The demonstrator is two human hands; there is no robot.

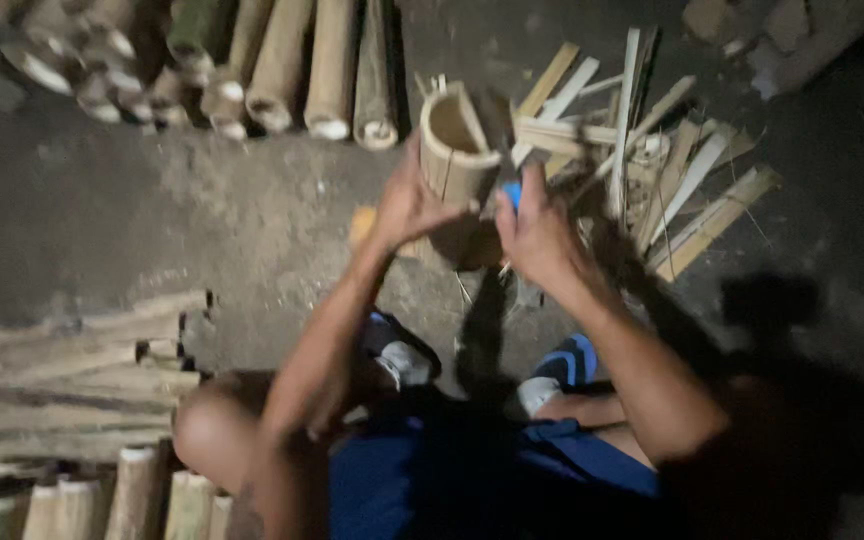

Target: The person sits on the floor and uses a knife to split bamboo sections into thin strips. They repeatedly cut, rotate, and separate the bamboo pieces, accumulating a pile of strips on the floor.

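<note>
Head view: we steady an upright bamboo section (pixel 455 150) on the ground between both hands.

Its long axis runs near vertical, open hollow end facing up toward us, tilted slightly. Our left hand (pixel 404 205) presses against its left wall, fingers closed round it. Our right hand (pixel 535 232) grips a blue-handled tool (pixel 511 190) at its right side. Split bamboo strips (pixel 652 150) lie just beyond.
</note>
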